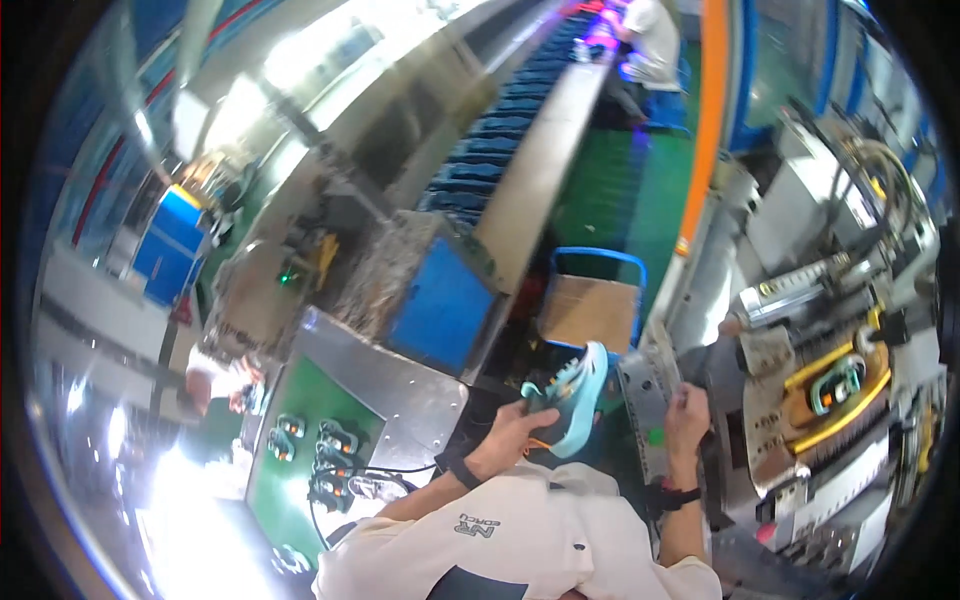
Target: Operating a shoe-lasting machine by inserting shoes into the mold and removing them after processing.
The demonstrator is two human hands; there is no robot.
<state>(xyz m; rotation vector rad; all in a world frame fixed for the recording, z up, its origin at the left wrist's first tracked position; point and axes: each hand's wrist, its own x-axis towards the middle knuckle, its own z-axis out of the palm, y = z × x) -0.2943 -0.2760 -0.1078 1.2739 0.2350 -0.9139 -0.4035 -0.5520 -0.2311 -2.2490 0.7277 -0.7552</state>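
My left hand [512, 430] grips a light blue sports shoe [573, 392] by its heel end, sole turned outward, in front of my chest. My right hand [686, 415] is raised beside a grey metal machine panel [648, 395], fingers curled against its edge; whether it holds anything is unclear. A second blue shoe [838, 385] sits clamped inside a yellow frame on the machine to the right.
A green-topped steel bench [400, 385] at lower left carries several shoes [335, 440]. A blue-framed stool with a brown seat [590, 310] stands ahead. A long conveyor [500, 130] runs away, where another person [650, 40] sits. Another worker's hands [235, 385] show at left.
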